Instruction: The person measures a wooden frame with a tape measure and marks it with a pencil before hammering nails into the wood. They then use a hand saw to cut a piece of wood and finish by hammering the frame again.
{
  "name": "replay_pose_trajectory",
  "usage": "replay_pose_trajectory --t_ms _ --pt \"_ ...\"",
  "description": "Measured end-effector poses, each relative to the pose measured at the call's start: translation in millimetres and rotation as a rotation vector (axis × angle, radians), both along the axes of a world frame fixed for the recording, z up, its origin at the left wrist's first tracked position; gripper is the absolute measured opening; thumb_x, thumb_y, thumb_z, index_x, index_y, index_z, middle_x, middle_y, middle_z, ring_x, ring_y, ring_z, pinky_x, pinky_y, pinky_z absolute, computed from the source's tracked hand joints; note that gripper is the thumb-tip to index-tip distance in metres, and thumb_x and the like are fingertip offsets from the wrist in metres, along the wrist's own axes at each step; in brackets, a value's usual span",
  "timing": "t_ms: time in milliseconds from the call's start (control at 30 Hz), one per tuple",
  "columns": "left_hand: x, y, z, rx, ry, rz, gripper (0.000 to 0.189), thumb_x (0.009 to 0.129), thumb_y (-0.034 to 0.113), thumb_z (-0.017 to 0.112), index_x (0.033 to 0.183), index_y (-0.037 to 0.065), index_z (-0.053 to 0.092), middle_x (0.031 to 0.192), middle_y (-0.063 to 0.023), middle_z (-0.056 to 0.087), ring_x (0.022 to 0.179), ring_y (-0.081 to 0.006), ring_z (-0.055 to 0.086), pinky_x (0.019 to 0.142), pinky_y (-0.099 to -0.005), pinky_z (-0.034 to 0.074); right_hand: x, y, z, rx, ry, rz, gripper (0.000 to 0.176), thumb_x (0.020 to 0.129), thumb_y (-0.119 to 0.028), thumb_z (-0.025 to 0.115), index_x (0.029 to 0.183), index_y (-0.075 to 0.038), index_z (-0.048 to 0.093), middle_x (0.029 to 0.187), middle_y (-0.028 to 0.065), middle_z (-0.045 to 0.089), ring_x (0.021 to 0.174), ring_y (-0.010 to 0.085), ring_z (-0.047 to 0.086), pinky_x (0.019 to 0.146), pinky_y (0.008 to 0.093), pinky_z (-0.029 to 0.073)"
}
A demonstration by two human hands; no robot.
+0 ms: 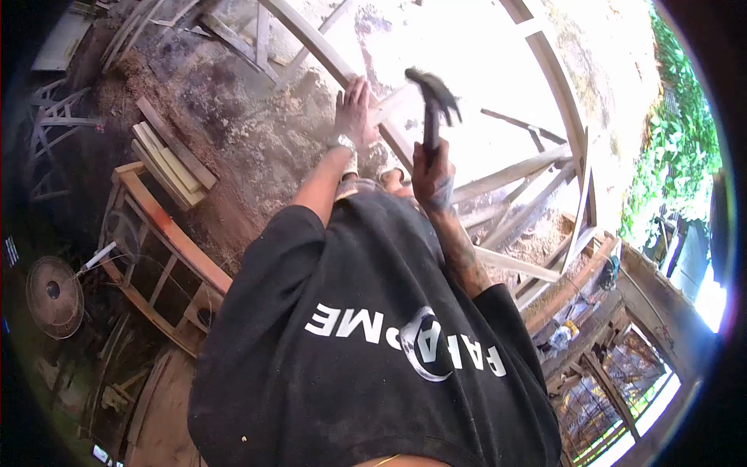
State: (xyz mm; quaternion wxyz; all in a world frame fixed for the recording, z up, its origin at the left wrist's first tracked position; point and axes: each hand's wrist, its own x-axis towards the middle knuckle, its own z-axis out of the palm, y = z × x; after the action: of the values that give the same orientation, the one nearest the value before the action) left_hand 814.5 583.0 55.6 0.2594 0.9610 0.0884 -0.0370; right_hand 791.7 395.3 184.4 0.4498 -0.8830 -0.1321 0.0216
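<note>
My right hand (433,180) is wrapped round the handle of a claw hammer (433,95), whose dark head is raised over bright ground. To its left, my left hand (355,115) rests against a long wooden beam (315,40), its fingers stretched out over the beam's edge and a band round the wrist. The beam runs slantwise past both hands and belongs to a wooden frame. A short pale crosspiece (395,105) meets it just right of my left fingers. Strong glare washes out the ground around the hammer.
A curved wooden rail (572,86) and slanted struts (513,173) stand on the right. Stacked boards (167,165) lie on the sawdust at left, near a reddish wooden frame (173,226) and a round fan (54,286). Green foliage (675,132) borders the far right.
</note>
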Motion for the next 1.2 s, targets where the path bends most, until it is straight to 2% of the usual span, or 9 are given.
replay_pose_trajectory --t_ms 33,133,267,367,533,567,667,967,1200 --pt "1.4 1.0 1.4 -0.022 -0.024 0.014 0.100 0.071 0.016 0.072 0.154 0.002 0.018 0.162 -0.0129 0.018 0.151 -0.0291 0.013 0.123 -0.0493 0.014 -1.4 3.3 13.3 0.096 -0.160 -0.003 0.020 0.101 -0.019 0.057 0.099 -0.002 0.048 0.065 0.0082 0.056 0.056 0.0140 0.056 0.049 0.0334 0.046" --pt "0.9 4.3 2.0 -0.041 -0.057 0.025 0.101 0.070 0.017 0.073 0.154 0.002 0.018 0.162 -0.0132 0.018 0.152 -0.0293 0.012 0.123 -0.0496 0.013 -8.6 -6.6 -3.5 0.227 -0.311 0.112 0.018 0.102 -0.021 0.052 0.099 -0.004 0.049 0.073 0.0091 0.056 0.061 0.0153 0.057 0.054 0.0304 0.050" --pt "0.5 3.5 -18.7 0.001 -0.189 0.022 0.104 0.070 0.020 0.076 0.154 0.002 0.018 0.161 -0.0141 0.018 0.152 -0.0301 0.012 0.123 -0.0502 0.014 -12.4 -17.8 -70.1 -0.311 0.265 0.146 0.018 0.096 -0.014 0.057 0.103 0.000 0.048 0.070 0.0274 0.060 0.064 0.0418 0.066 0.055 0.0514 0.049" --pt "6.0 6.5 -14.5 0.013 -0.037 -0.017 0.105 0.071 0.022 0.076 0.155 0.002 0.017 0.161 -0.0148 0.017 0.152 -0.0303 0.012 0.123 -0.0511 0.014 -5.3 -11.4 -49.3 -0.124 0.277 0.033 0.018 0.097 -0.014 0.057 0.104 0.000 0.049 0.068 0.0261 0.063 0.060 0.0426 0.066 0.052 0.0511 0.048" --pt "2.3 3.5 1.9 0.029 -0.061 -0.001 0.105 0.071 0.022 0.077 0.155 0.003 0.015 0.161 -0.0132 0.018 0.151 -0.0296 0.012 0.123 -0.0507 0.014 -15.9 2.8 -12.3 0.089 -0.377 -0.100 0.016 0.098 -0.016 0.059 0.104 -0.002 0.052 0.074 0.0138 0.061 0.061 0.0207 0.062 0.055 0.0352 0.049" --pt "1.3 3.8 2.4 0.029 -0.049 0.002 0.105 0.071 0.022 0.077 0.155 0.003 0.015 0.161 -0.0132 0.019 0.151 -0.0295 0.012 0.123 -0.0506 0.014 -20.5 -9.3 -31.8 0.176 -0.126 -0.022 0.014 0.098 -0.014 0.058 0.103 -0.003 0.051 0.076 0.0123 0.059 0.063 0.0179 0.060 0.057 0.0339 0.048" --pt "2.6 2.8 1.4 0.044 -0.060 0.000 0.103 0.071 0.024 0.076 0.154 0.003 0.018 0.161 -0.0117 0.020 0.151 -0.0276 0.013 0.122 -0.0507 0.016 -21.0 -17.9 -68.6 -0.201 0.267 0.035 0.017 0.096 -0.016 0.056 0.104 -0.002 0.049 0.079 0.0316 0.062 0.074 0.0514 0.064 0.061 0.0584 0.048" --pt "2.6 2.4 3.2 0.079 -0.035 -0.006 0.106 0.069 0.028 0.080 0.153 0.002 0.021 0.160 -0.0116 0.022 0.150 -0.0294 0.015 0.121 -0.0513 0.018 -18.6 8.1 -22.7 0.114 -0.081 -0.053 0.021 0.096 -0.017 0.060 0.106 -0.003 0.048 0.072 0.0279 0.063 0.068 0.0479 0.065 0.056 0.0521 0.050" --pt "6.0 4.4 1.8 0.104 -0.058 0.014 0.094 0.073 0.031 0.072 0.152 0.006 0.028 0.160 -0.0093 0.024 0.152 -0.0239 0.015 0.120 -0.0527 0.019 -17.1 -17.4 -61.2 -0.241 0.298 0.016 0.023 0.094 -0.016 0.060 0.106 -0.002 0.046 0.072 0.0277 0.062 0.067 0.0461 0.065 0.057 0.0532 0.047"
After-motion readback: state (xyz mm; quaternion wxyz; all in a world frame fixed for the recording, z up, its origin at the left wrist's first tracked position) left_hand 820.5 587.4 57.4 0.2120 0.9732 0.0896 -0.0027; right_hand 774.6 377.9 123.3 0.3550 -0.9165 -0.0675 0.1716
